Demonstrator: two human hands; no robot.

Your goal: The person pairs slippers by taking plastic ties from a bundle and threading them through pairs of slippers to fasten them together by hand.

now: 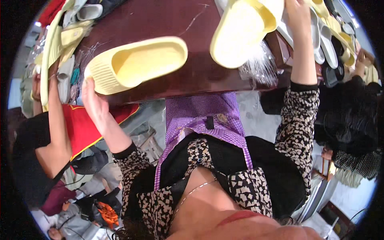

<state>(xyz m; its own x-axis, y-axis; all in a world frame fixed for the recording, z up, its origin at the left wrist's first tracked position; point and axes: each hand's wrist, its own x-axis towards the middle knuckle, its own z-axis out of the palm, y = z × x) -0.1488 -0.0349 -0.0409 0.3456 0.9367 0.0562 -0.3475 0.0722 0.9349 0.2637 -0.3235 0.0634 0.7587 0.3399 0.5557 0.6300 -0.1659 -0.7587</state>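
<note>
My left hand [95, 100] grips a pale yellow slipper [152, 60] by the ribbed toe end, thumb on its edge. The slipper lies over the dark red table, its open heel part pointing right. At the upper right, a second pale yellow slipper [232, 40] is tilted with its heel end toward me. Around its toe end is my right hand [298, 18], partly cut off by the top edge, its fingers mostly hidden.
The dark red glossy table [160, 20] has loose threads on it. A bundle of clear plastic strands [262, 66] hangs at its near right edge. Grey slippers [328, 46] lie at the right. Co-workers stand at both sides; the left one's arm [56, 116] reaches up beside a yellow slipper [50, 64].
</note>
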